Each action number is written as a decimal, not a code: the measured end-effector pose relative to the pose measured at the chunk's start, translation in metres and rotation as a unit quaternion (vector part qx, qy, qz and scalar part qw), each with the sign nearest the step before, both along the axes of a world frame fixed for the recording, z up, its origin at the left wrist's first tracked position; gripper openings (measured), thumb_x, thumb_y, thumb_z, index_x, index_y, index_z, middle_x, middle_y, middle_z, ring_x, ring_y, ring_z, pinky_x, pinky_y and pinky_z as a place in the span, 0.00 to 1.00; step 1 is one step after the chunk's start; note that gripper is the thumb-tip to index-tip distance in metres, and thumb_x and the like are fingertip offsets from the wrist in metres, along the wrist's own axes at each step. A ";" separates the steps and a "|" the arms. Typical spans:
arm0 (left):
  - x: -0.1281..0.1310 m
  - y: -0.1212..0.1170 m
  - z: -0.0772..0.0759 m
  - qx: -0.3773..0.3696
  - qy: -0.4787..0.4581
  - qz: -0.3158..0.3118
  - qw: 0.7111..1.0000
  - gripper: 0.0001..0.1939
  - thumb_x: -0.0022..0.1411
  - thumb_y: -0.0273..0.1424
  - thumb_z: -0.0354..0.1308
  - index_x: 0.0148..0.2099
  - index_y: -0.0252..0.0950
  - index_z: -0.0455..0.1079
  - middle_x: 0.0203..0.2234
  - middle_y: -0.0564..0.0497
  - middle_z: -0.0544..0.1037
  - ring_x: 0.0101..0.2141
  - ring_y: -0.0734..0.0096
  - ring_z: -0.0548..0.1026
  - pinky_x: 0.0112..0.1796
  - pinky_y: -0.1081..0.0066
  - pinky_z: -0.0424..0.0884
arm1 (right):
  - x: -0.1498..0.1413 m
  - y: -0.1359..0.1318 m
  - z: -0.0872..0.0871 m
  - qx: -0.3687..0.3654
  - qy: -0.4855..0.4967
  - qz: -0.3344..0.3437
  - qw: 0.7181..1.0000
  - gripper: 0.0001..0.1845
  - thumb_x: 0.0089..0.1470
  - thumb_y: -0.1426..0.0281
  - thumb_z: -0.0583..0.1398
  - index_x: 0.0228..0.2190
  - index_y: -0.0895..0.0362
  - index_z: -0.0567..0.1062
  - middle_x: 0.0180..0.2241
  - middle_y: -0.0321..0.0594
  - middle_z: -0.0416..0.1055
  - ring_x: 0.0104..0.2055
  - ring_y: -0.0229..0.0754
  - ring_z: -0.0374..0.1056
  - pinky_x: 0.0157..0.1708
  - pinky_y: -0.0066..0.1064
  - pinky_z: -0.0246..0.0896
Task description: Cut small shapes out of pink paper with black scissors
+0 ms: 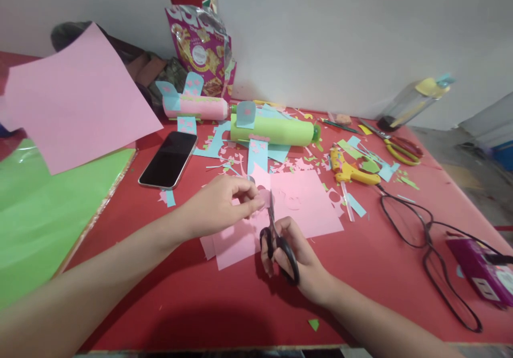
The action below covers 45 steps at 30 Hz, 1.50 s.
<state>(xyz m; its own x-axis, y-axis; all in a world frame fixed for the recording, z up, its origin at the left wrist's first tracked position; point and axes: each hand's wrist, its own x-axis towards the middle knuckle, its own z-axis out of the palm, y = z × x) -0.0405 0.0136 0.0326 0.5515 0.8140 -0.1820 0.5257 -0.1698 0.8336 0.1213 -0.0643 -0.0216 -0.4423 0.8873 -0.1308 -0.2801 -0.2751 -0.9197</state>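
Red desk (192,299) against white wall, littered with paper scraps. Left hand (218,205) pinches small pink paper piece (263,196) above larger pink sheet (298,200). Right hand (298,259) grips black-handled scissors (276,235), blades at the piece. Phone (168,160), yellow glue gun (348,170) nearby.

Both forearms reach forward from the lower edge of the view, converging toward the middle. The left hand (222,204) has its fingers curled, fingertips pinched together, palm turned down. The right hand (294,256) sits lower, fingers bent in a grip, knuckles facing up.
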 end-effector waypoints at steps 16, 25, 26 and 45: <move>-0.001 0.002 0.002 -0.003 0.004 -0.011 1.000 0.13 0.55 0.34 0.49 0.22 0.34 0.61 0.18 0.56 0.68 0.23 0.78 0.66 0.27 0.77 0.61 | -0.001 0.000 -0.001 0.004 0.004 0.003 1.000 0.16 0.49 0.59 0.56 0.28 0.53 0.52 0.21 0.28 0.56 0.19 0.30 0.54 0.22 0.26 0.51; -0.006 0.004 0.003 -0.017 0.034 -0.023 0.999 0.13 0.55 0.38 0.49 0.24 0.35 0.63 0.19 0.55 0.69 0.23 0.76 0.67 0.26 0.76 0.62 | -0.001 -0.001 -0.001 -0.011 -0.004 0.004 1.000 0.18 0.47 0.57 0.57 0.27 0.53 0.52 0.20 0.27 0.56 0.19 0.31 0.54 0.20 0.26 0.50; -0.007 0.004 0.004 -0.017 0.038 -0.025 0.999 0.13 0.55 0.38 0.49 0.24 0.35 0.63 0.19 0.55 0.70 0.23 0.75 0.67 0.26 0.76 0.62 | -0.001 -0.001 -0.001 -0.013 -0.005 0.003 1.000 0.18 0.47 0.57 0.57 0.27 0.53 0.52 0.20 0.27 0.56 0.19 0.31 0.54 0.20 0.26 0.49; -0.007 0.004 0.008 0.014 0.035 -0.024 0.999 0.15 0.56 0.39 0.47 0.24 0.34 0.63 0.20 0.55 0.69 0.24 0.76 0.68 0.28 0.76 0.62 | 0.000 -0.001 -0.002 -0.026 0.002 0.021 0.999 0.18 0.47 0.58 0.57 0.27 0.53 0.52 0.20 0.26 0.56 0.17 0.29 0.51 0.18 0.24 0.47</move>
<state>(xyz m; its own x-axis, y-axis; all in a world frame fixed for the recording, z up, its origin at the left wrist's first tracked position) -0.0472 0.0174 0.0403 0.5772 0.7921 -0.1986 0.5724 -0.2191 0.7901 0.1208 -0.0654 -0.0241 -0.4802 0.8595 -0.1749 -0.2700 -0.3345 -0.9029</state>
